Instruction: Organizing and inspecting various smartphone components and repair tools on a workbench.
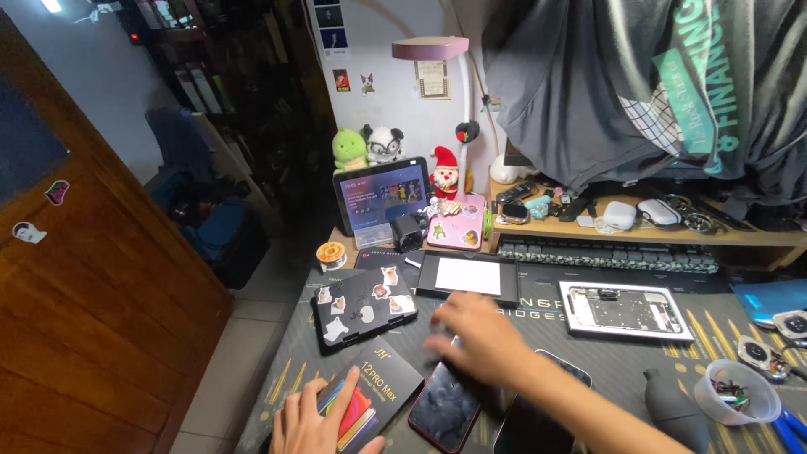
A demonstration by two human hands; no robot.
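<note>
Left hand (315,420) lies flat on a small dark box (370,399) with a colourful phone picture, fingers spread, pressing not pinching. Box sits at the near edge of the desk mat (622,353). Right hand (475,336) crosses over and hovers above a dark phone with a red rim (445,408) lying face up just right of the box; fingers loosely spread and blurred, so contact probably not made, can't tell for sure. Looks like the step of steadying the box while reaching for the phone; the next move would need the fingers to close on the phone's edges.

Around: black case with cat stickers (363,307) behind the box, another dark phone (538,412) under the right forearm, opened phone frame (626,311), plastic cup of small parts (741,393), black rubber air blower (672,412), small screen on a stand (382,195). The second phone crowds the reach.
</note>
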